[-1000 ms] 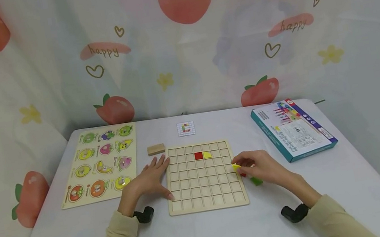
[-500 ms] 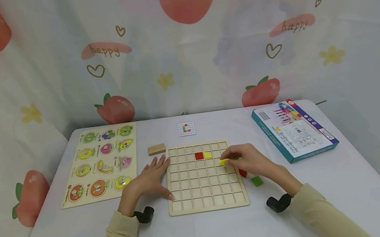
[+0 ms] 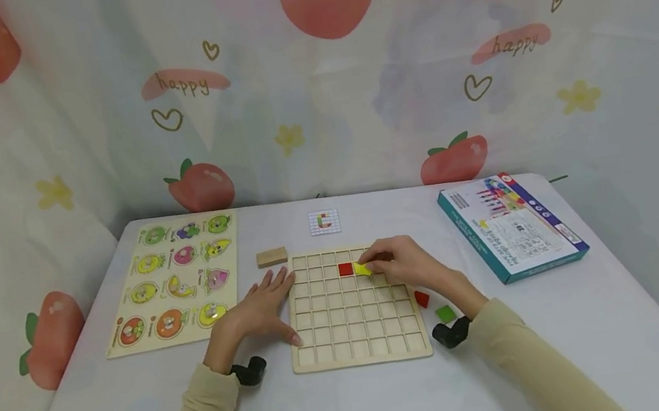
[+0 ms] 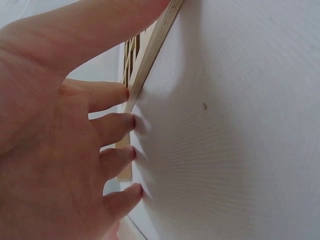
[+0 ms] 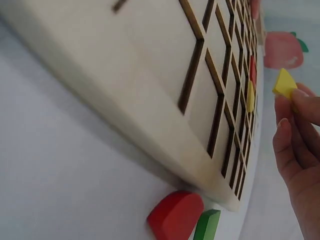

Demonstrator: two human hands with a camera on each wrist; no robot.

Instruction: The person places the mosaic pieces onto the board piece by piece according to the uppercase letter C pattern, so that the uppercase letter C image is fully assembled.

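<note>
A square wooden grid board (image 3: 357, 331) lies flat on the white table. My right hand (image 3: 406, 264) is over its upper right part and pinches a yellow piece (image 5: 284, 83) with one curved side between thumb and fingertips. Just left of those fingertips, a red square tile (image 3: 345, 269) sits in a cell, with another yellow piece (image 5: 250, 96) in the cell beside it. At the board's left edge my left hand (image 3: 259, 315) rests with fingers spread, fingertips and thumb against the rim. On the table at the board's right side lie a red piece (image 3: 422, 298) and a green piece (image 3: 446, 314).
Above the board lies a small printed pattern card (image 3: 324, 222). A plain wooden block (image 3: 272, 258) is by its upper left corner. On the left is a fruit picture board (image 3: 170, 284); on the right, a teal-edged box (image 3: 514, 226). Patterned cloth hangs behind.
My right hand has carried the yellow piece from the board's right edge up and left to the red and yellow tiles. The red and green pieces have come into view. My left hand stays put.
</note>
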